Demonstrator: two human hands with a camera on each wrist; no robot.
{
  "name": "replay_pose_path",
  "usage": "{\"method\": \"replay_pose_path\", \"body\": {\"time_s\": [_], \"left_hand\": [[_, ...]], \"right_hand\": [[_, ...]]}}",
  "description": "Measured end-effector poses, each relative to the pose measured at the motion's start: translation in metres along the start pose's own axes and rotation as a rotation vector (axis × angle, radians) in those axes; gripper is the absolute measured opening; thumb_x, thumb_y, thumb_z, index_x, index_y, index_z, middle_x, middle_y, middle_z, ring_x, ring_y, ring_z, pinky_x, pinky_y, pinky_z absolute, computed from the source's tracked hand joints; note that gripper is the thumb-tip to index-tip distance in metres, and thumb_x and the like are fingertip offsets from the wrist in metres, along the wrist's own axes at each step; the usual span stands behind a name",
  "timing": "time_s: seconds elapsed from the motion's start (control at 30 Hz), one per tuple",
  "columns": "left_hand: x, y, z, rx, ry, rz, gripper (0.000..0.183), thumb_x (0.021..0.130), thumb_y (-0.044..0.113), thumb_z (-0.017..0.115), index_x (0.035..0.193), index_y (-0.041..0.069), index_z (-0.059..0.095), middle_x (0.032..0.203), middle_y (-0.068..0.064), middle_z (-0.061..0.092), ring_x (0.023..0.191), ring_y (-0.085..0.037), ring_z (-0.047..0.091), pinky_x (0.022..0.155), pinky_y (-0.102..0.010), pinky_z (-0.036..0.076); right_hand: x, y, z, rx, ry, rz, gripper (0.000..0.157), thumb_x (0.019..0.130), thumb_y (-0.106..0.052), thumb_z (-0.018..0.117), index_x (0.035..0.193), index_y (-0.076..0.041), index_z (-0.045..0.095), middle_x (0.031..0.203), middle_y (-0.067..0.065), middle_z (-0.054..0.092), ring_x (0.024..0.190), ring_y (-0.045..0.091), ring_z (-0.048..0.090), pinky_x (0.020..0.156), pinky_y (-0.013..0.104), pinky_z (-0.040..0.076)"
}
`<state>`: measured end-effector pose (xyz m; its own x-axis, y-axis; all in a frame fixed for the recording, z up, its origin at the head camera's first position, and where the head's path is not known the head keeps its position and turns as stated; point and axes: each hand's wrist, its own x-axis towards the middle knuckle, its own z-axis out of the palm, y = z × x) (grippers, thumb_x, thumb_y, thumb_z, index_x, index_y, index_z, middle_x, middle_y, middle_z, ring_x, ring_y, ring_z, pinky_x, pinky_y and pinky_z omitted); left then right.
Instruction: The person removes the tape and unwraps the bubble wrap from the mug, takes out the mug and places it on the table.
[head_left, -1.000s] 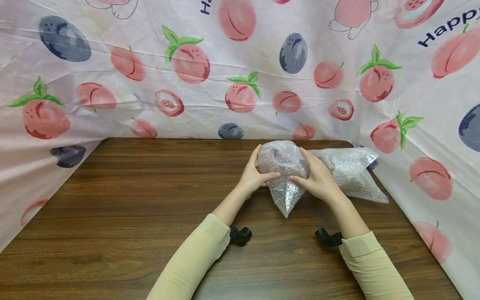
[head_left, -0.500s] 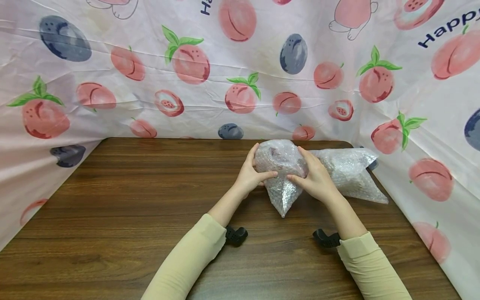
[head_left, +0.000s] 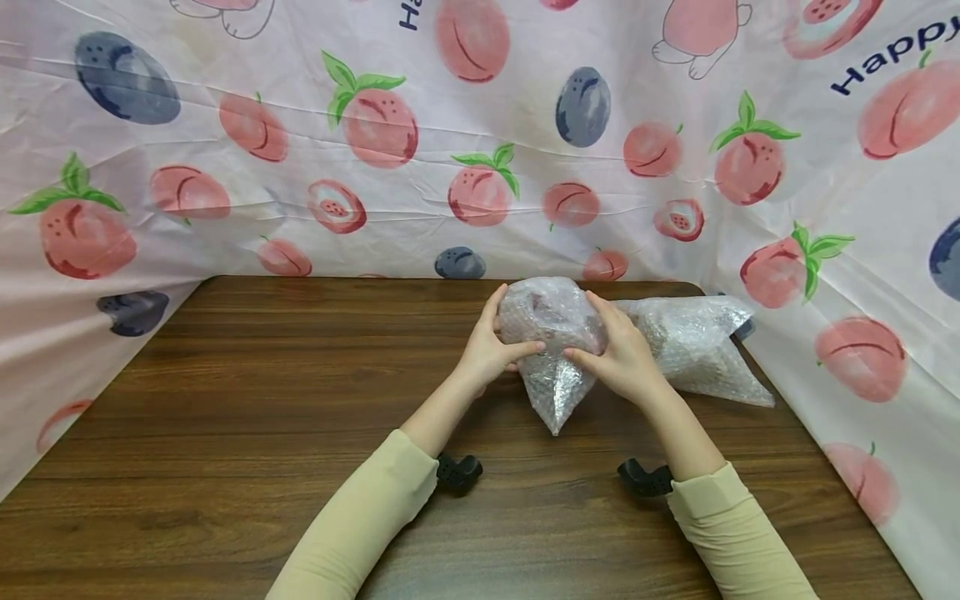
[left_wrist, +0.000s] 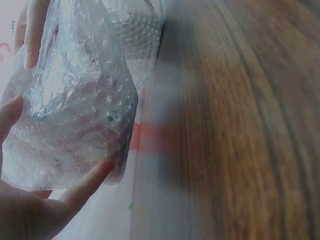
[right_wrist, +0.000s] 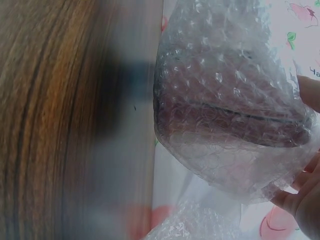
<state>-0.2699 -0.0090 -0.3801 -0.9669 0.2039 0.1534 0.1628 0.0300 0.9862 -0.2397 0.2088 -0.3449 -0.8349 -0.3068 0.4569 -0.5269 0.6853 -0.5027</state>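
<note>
A bubble-wrapped bundle (head_left: pixel 551 321), its wrap gathered to a point on the near side, is held between both hands and appears raised off the table. The left hand (head_left: pixel 487 350) grips its left side, thumb on the front. Opposite, the right hand (head_left: pixel 622 350) grips the right side, its thumb on the front too. Through the wrap in the right wrist view, a dull reddish object (right_wrist: pixel 235 110) with a dark line shows faintly; its kind cannot be told. In the left wrist view the bubble wrap (left_wrist: pixel 75 100) looks crumpled and shiny.
A second bubble-wrapped package (head_left: pixel 690 342) lies at the table's back right, just beyond the right hand. The brown wood-grain table (head_left: pixel 262 417) is bordered by a fruit-print cloth (head_left: pixel 300 150) at the back and sides. Black wrist devices (head_left: pixel 459 475) sit below both forearms.
Both hands have shifted slightly left with the bubble-wrapped bundle between them. Their grip looks the same. The second package stays where it lies.
</note>
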Motion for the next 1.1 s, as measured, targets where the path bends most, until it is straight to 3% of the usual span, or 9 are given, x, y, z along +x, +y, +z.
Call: {"method": "replay_pose_path", "body": {"time_s": [0.13,0.77,0.9,1.1], "left_hand": [[-0.002,0.001,-0.003,-0.005,0.003,0.015,0.105,0.074,0.015,0.084,0.153,0.033,0.017,0.129,-0.02,0.048,0.092,-0.031,0.062,0.069,-0.059,0.052],[-0.015,0.01,-0.023,0.005,0.046,0.005,0.105,0.074,0.013,0.085,0.152,0.037,0.018,0.124,-0.016,0.05,0.095,-0.031,0.06,0.069,-0.056,0.053],[-0.019,0.01,-0.029,0.01,0.044,0.01,0.104,0.075,0.014,0.084,0.153,0.034,0.017,0.126,-0.017,0.05,0.097,-0.032,0.059,0.068,-0.055,0.054],[-0.024,0.01,-0.037,0.025,0.044,-0.014,0.105,0.075,0.016,0.084,0.152,0.038,0.015,0.128,-0.018,0.048,0.095,-0.031,0.058,0.071,-0.053,0.054]], "right_hand": [[0.0,-0.004,0.001,0.004,-0.003,-0.001,0.089,0.077,-0.024,0.082,0.148,-0.003,0.031,0.146,0.022,0.037,0.135,0.038,0.031,0.107,0.055,0.026],[0.007,-0.022,0.009,0.014,0.006,-0.062,0.089,0.076,-0.025,0.083,0.147,-0.001,0.033,0.144,0.021,0.04,0.133,0.036,0.034,0.107,0.052,0.027],[0.008,-0.026,0.012,0.019,0.004,-0.072,0.089,0.076,-0.025,0.083,0.146,-0.001,0.034,0.144,0.019,0.04,0.133,0.036,0.034,0.109,0.051,0.024],[0.01,-0.03,0.018,0.021,0.005,-0.115,0.087,0.076,-0.023,0.083,0.144,0.003,0.035,0.143,0.02,0.041,0.133,0.035,0.036,0.113,0.045,0.014]]}}
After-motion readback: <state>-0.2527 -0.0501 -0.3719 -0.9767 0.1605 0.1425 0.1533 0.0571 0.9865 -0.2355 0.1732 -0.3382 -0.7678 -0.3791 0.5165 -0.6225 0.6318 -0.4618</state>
